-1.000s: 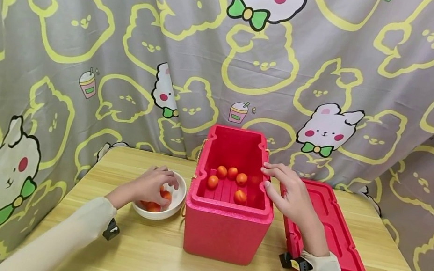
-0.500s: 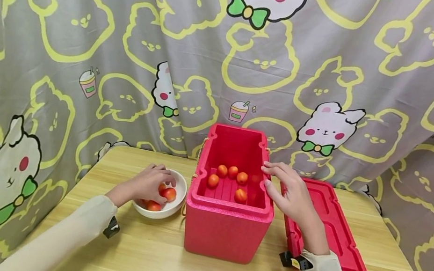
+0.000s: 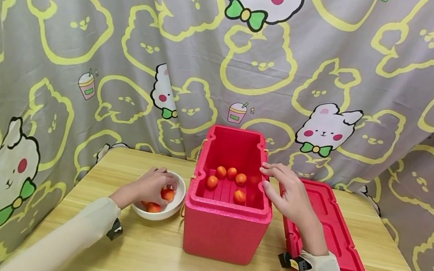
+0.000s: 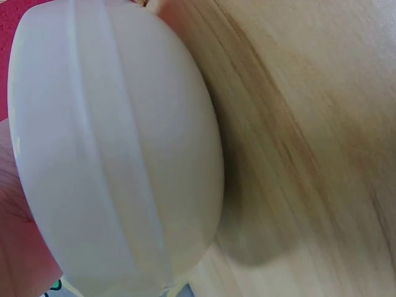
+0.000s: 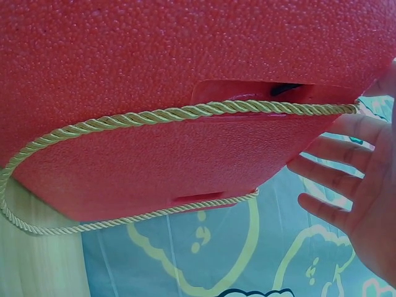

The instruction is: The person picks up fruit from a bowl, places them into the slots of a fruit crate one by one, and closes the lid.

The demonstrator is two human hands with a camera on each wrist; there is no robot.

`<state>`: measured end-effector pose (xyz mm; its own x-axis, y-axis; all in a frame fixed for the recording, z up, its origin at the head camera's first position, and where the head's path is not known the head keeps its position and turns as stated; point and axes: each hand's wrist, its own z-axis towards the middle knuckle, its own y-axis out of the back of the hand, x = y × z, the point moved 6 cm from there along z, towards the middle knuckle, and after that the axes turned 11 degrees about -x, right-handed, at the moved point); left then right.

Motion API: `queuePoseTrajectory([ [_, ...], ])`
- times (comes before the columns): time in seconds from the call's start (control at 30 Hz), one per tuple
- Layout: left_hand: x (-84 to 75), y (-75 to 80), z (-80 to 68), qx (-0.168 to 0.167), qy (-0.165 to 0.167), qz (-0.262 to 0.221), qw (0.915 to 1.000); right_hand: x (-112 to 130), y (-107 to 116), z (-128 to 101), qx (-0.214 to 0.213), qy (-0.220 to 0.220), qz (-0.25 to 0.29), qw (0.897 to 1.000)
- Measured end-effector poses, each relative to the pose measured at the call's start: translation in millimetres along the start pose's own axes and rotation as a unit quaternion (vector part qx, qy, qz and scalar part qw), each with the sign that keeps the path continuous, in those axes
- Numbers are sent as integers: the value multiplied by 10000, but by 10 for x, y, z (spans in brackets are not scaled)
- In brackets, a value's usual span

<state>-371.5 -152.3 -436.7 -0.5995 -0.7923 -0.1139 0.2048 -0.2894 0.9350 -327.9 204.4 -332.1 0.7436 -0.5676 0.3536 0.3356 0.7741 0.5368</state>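
Observation:
My left hand (image 3: 151,186) dips into a white bowl (image 3: 176,202), its bent fingers and thumb around small orange-red fruits (image 3: 167,195). Whether it grips one is unclear; the hand covers part of the fruit. The left wrist view shows the outside of the bowl (image 4: 117,148), with part of the hand (image 4: 18,229) behind it. To the right stands an open red foam box (image 3: 222,236); several similar fruits (image 3: 239,197) lie on its floor. My right hand (image 3: 292,197) rests on the box's right rim with fingers extended, spread in the right wrist view.
A red lid (image 3: 337,240) lies right of the box on the wooden table (image 3: 146,261). Twisted gold cord (image 5: 167,114) loops along the box's side. A patterned grey curtain (image 3: 201,47) hangs behind the table and on both sides.
My left hand has shifted slightly within the bowl, and its fingers cover one fruit seen half a second ago. The right hand stays on the box rim; the fruits in the box have not moved.

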Motion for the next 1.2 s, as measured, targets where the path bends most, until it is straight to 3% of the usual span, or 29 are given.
queuePoseTrajectory([
  [0.27, 2, -40, -17, -87, 9, 52, 9999, 2, -5, -9, -22, 13, 10, 10000],
  [0.6, -30, 102, 16, -500, 70, -110, 9987, 10, -6, -10, -21, 48, -26, 10000],
  [0.9, -27, 292, 85, -866, 111, -352, 9956, 14, -5, -3, -16, 85, -15, 10000],
  [1.2, -107, 596, 176, -1396, 101, -663, 9879, 19, -7, -3, -9, 73, -65, 10000],
])
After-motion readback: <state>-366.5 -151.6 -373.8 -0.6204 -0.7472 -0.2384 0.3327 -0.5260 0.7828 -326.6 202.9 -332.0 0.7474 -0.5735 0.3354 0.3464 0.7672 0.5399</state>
